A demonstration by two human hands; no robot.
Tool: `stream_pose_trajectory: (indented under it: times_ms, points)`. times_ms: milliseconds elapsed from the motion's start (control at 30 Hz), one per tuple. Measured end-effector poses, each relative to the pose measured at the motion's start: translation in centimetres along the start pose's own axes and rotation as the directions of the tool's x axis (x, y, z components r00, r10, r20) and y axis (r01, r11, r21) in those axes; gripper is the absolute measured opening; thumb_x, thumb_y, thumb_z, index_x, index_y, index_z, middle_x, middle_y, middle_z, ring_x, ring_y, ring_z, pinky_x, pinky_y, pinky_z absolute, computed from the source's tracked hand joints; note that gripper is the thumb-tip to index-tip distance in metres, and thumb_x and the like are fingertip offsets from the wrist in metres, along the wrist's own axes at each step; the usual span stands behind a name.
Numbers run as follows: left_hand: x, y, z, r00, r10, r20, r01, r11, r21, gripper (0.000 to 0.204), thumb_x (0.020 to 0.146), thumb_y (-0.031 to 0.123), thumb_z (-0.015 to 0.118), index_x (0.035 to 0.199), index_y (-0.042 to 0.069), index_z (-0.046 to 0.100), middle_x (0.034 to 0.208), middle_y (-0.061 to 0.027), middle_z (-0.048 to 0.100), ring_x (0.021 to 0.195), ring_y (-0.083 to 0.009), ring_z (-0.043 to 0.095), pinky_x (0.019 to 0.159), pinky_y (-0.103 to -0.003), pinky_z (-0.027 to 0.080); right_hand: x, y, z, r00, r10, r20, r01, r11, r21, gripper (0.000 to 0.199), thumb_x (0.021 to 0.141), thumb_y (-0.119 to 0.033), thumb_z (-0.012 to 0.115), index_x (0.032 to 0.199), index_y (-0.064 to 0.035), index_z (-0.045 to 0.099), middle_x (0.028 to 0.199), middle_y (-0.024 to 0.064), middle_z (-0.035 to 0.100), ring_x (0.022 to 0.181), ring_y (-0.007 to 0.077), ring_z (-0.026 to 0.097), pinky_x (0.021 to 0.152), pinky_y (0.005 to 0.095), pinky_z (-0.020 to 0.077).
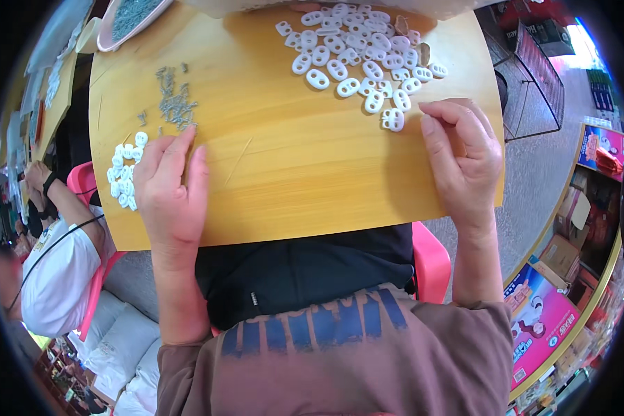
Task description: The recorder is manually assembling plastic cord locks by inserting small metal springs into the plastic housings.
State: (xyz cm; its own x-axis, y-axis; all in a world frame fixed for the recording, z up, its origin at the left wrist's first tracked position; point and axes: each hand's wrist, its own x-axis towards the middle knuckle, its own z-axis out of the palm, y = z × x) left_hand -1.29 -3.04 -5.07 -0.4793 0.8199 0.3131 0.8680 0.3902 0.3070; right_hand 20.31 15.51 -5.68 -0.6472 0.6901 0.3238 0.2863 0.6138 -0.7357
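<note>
White two-holed plastic pieces (pixel 374 53) lie heaped beyond my right fingertips and toward their left, the nearest one just beside them; a smaller group of white pieces (pixel 123 173) sits beside the outer edge of my left hand (pixel 166 182), too small to tell what their holes contain; grey screws (pixel 177 104) lie scattered just ahead of my left index fingertip; my left thumb and index are spread, with nothing visible between them; on my right hand (pixel 462 152), thumb and index curve toward each other across a narrow gap, and I see no piece there; as I judge it, a single screw comes away best from the loose edge near my index, not from the tangle; a piece is best pinched by its rim, holes uncovered, with light pressure, since smooth plastic may slip and skid across the wooden table (pixel 291 187).
</note>
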Motion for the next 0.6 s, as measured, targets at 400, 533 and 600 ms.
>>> stream_pose_trajectory:
  times_ms: [400,533,600]
  points:
    - [2.1,0.8,0.8,0.999,0.031,0.018,-0.031,0.999,0.013,0.018,0.071,0.004,0.058,0.089,0.000,0.060,0.079,-0.0125,0.056,0.070,-0.0250,0.053,0.063,-0.031,0.042,-0.1,0.8,1.0,0.963,-0.265,0.056,0.271,0.936,-0.226,0.015,0.063,-0.005,0.063,0.077,-0.0071,0.059,0.076,0.0050,0.053,0.071,0.0226,0.051,0.065,0.0321,0.0399]
    - [2.3,1.0,0.6,1.000,-0.007,0.007,0.007,1.000,0.002,0.018,0.071,0.003,0.058,0.089,-0.001,0.059,0.080,-0.0129,0.056,0.070,-0.0247,0.054,0.062,-0.030,0.043,0.0,0.6,0.8,0.961,-0.272,0.051,0.277,0.940,-0.201,0.015,0.061,-0.005,0.064,0.074,-0.0076,0.058,0.076,0.0041,0.053,0.071,0.0221,0.051,0.065,0.0323,0.0396]
    - [2.3,0.8,0.5,1.000,0.003,-0.007,-0.003,1.000,0.013,0.017,0.072,0.003,0.058,0.088,-0.001,0.059,0.079,-0.0129,0.055,0.069,-0.0244,0.054,0.062,-0.030,0.043,0.2,0.3,0.9,0.957,-0.274,0.091,0.286,0.940,-0.183,0.017,0.060,-0.001,0.065,0.075,-0.0038,0.058,0.078,0.0071,0.054,0.072,0.0225,0.052,0.064,0.0304,0.0411]
